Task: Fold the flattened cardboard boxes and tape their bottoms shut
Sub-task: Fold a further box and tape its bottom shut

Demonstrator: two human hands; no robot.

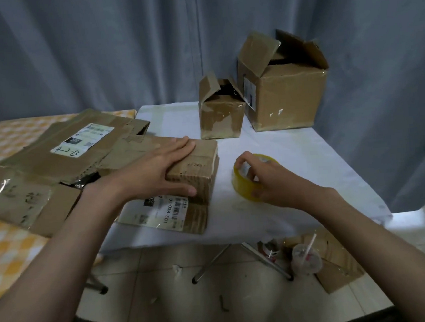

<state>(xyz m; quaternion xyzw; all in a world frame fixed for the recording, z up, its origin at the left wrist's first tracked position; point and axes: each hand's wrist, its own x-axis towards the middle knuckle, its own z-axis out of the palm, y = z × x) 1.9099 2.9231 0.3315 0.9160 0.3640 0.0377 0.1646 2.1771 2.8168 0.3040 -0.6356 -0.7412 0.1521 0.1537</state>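
Observation:
A small brown cardboard box [202, 171] with a white shipping label stands on the white table [294, 149], its folded flaps facing up. My left hand [156, 170] lies flat on those flaps, thumb down the near side, pressing them closed. To its right, my right hand [268, 179] grips a yellowish roll of clear tape [243, 183] that rests on the table, fingers through its core. Several flattened boxes [78, 146] lie stacked to the left, the top one marked "4-3-13".
Two folded boxes stand at the table's far side, a small box [220, 112] and a large box [284, 89], top flaps open. Grey curtains hang behind. A yellow checked surface [7, 243] lies left. On the floor under the table sit a plastic cup [305, 259] and cardboard scraps.

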